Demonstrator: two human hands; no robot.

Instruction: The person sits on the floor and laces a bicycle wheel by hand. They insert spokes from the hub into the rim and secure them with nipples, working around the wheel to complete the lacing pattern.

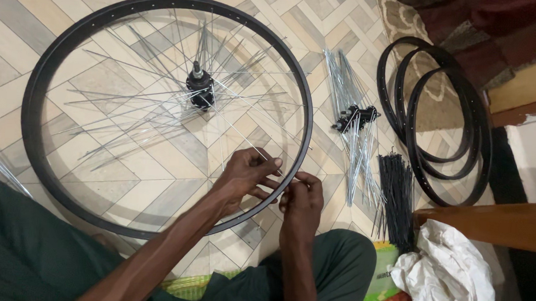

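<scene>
Black round metal bicycle rim (36, 83) lies flat on the patterned tile floor (18, 21), filling the left and centre of the frame, with a black hub (201, 89) near its middle and thin silver wire spokes (129, 122) fanning loosely outward. Both hands meet at the rim's lower right edge, just above the person's green-clad knees. The left hand (245, 177) sits inside the rim, its grip narrow, fingers pinched on one silver spoke (238, 133) whose long axis runs from the hub down and right to the rim. The right hand (302, 198) is closed at the rim itself, touching it — what its fingertips hold is too small to tell. Both hands are equally near the spoke's outer end.

To the right of centre lie a bundle of loose silver spokes with a second hub (355, 121), a sheaf of black spokes (394, 197), and more stacked black rims (441, 117) — below them a crumpled white cloth (451, 276) beside a brown wooden ledge (496, 223).
</scene>
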